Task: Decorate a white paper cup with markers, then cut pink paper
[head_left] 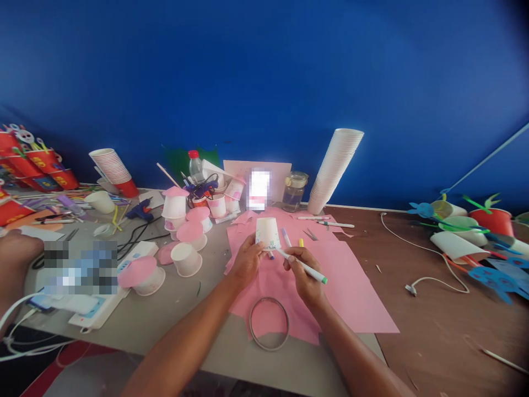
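Note:
A white paper cup stands upside down over the pink paper, its rim at the bottom. Small coloured marks, green and bluish, run around the lower part of its wall. My left hand grips the cup by its lower left side. In my right hand is a white marker pen with a green end, its tip pointing at the cup's lower right edge. Whether the tip touches the cup I cannot tell. A purple-ended marker and a yellow one lie just behind my right hand.
Pink paper sheets cover the middle, with a metal ring near the front. Cups with pink paper tops and a power strip are left. A tall cup stack leans behind. Another person's arm reaches in at left.

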The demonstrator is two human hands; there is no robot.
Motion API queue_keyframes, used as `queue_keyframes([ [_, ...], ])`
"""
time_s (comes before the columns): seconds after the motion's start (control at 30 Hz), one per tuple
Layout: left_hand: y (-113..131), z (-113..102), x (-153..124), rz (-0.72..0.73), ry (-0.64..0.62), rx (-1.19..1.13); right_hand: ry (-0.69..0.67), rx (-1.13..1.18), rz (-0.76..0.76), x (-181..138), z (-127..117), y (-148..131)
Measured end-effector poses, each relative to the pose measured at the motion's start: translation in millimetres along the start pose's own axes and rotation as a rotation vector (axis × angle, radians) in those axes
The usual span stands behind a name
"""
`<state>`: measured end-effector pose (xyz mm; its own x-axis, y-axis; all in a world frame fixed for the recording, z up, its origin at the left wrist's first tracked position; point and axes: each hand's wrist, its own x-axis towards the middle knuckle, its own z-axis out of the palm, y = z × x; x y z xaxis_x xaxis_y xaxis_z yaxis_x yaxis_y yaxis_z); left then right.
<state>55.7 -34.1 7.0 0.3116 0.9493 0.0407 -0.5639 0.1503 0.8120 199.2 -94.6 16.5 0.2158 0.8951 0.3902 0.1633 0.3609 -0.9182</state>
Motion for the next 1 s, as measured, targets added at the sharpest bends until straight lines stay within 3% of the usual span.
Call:
queue_keyframes([
  [1.0,-0.6,-0.3,-0.7,0.012,-0.002,-0.012,0.010,0.056,0.005,0.0,0.7,-0.2],
])
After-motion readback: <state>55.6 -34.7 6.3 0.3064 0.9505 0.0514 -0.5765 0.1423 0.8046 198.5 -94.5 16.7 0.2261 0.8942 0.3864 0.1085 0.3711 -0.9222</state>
